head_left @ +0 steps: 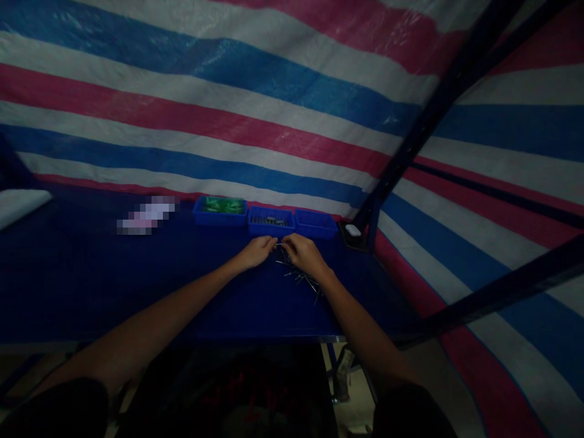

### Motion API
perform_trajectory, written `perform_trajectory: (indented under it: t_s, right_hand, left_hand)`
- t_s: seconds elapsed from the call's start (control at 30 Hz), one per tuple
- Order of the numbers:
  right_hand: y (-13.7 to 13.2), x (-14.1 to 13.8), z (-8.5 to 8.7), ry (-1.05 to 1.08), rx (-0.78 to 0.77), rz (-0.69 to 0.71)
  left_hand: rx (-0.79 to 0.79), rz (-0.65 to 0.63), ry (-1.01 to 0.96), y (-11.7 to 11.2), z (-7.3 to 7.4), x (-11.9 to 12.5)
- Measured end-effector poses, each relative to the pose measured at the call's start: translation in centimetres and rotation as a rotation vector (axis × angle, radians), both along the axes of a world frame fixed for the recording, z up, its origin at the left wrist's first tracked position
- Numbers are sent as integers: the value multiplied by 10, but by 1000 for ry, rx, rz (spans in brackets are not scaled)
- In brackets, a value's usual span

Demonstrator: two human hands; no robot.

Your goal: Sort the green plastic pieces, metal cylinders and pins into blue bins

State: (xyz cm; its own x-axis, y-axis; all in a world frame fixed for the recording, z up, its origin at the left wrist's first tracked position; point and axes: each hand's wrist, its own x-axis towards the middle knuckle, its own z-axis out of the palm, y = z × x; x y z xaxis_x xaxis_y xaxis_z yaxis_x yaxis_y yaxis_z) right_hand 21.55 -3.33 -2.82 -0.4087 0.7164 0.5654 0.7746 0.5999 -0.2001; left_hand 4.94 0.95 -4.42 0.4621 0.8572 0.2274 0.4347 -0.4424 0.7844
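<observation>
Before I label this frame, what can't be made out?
All in the head view:
Thin shiny piece between the left hand and right hand: too small and dim to identify.
Loose metal rods: overlapping, and the right hand may hide some; no exact count.
White object: cut off by the left edge.
Pixelated item: mosaic hides what it is.
Rightmost blue bin: too dark to tell what, if anything, is inside.

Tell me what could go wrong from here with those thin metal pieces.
The slender metal piece between the left hand and right hand might slip from the fingertips. The loose metal pieces lie untidily close by the right hand, so a sideways move could scatter them.
</observation>
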Motion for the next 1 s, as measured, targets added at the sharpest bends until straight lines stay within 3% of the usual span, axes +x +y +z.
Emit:
perform_trajectory:
  t_s: [0.17, 0.3, 0.37, 0.47, 0.63, 0.87, 1.0]
  right_hand:
    - [10, 14, 12, 35, 130, -125]
    - [30, 47, 23, 278, 299, -462]
    - [38, 63, 20, 319, 253, -569]
    - [40, 79, 8, 336, 146, -597]
    - [25, 56, 3, 409, 61, -500]
    - [6, -4, 6, 177, -121, 0]
    - [6, -4, 8, 174, -166, 29]
  left_hand:
    - [10, -50, -32, 1, -2, -3]
    - [115, -178, 114, 5, 1, -4]
    - [142, -225, 191, 8, 2, -3]
    - [137, -240, 272, 10, 4, 0]
    - [123, -210, 255, 4, 7, 0]
    - [-1, -76, 37, 4, 9, -5]
    - [-53, -44, 18, 7, 11, -7]
